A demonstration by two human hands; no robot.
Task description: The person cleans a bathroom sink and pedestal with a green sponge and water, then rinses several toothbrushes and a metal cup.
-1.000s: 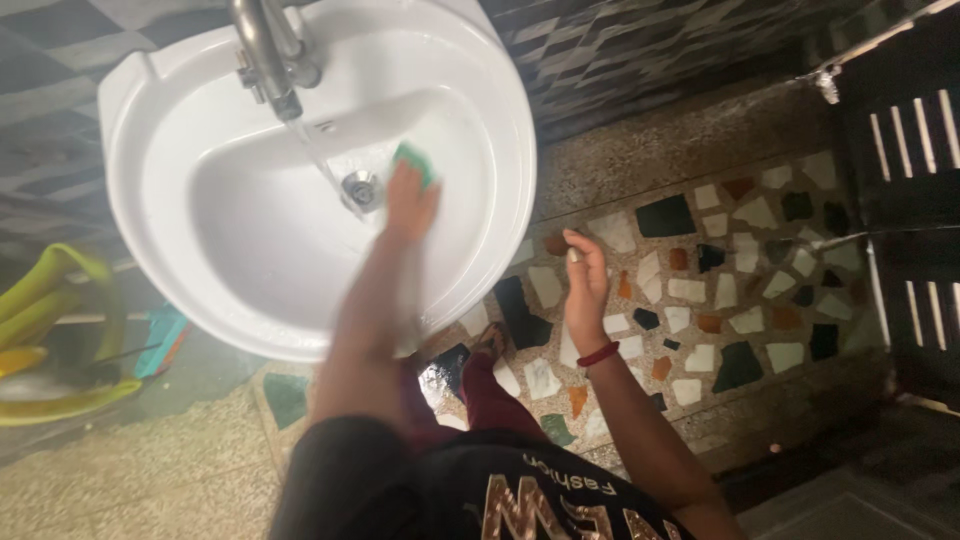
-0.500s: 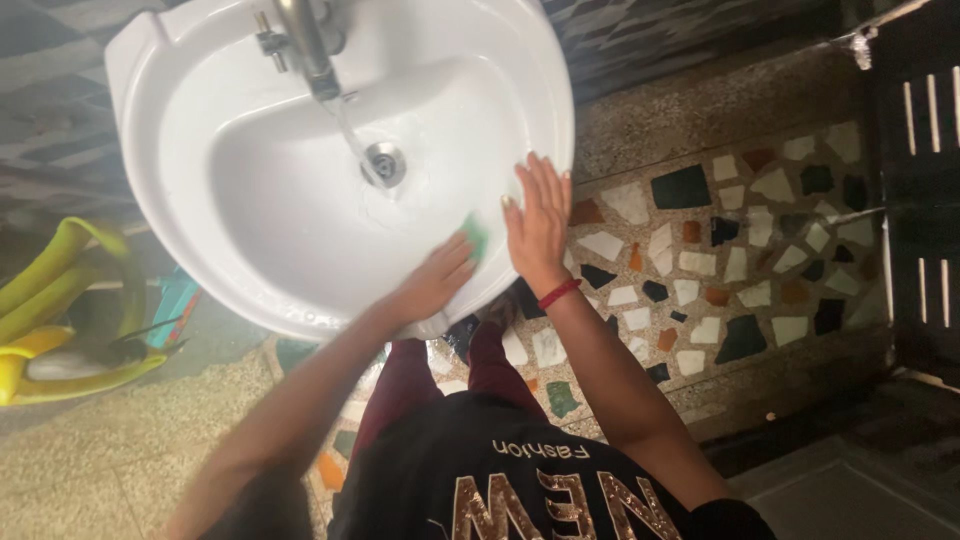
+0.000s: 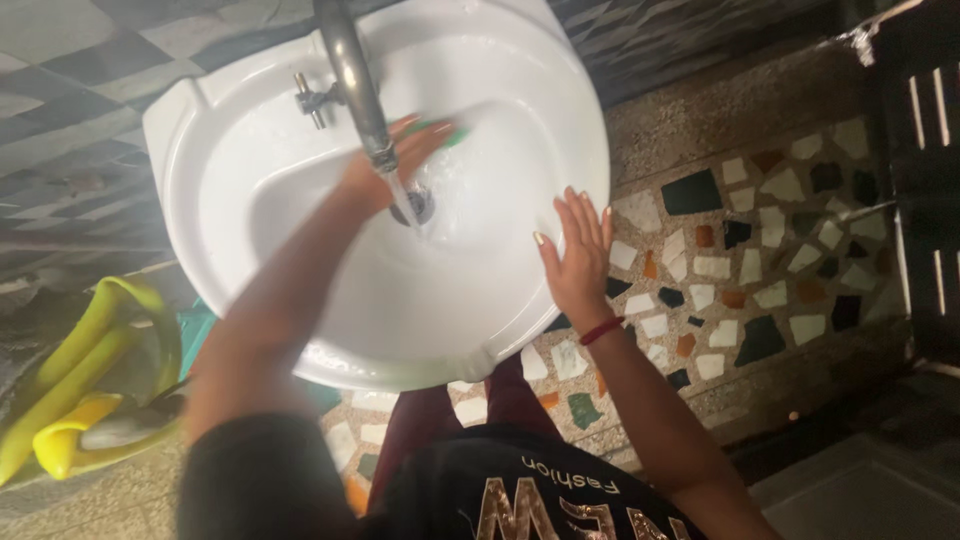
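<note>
A white round wash basin fills the upper middle of the head view, with a metal tap running water onto the drain. My left hand reaches into the bowl behind the tap and is shut on a green sponge, pressing it against the far inner wall. My right hand lies flat with fingers spread on the basin's right rim, a red band around its wrist.
The floor to the right is terrazzo with coloured stone chips. A yellow plastic object sits low at the left. A dark slatted door or panel stands at the right edge. Patterned tiles cover the wall behind.
My left hand has carried the sponge from the near right side of the bowl to the far side behind the tap. My right hand stays on the rim.
</note>
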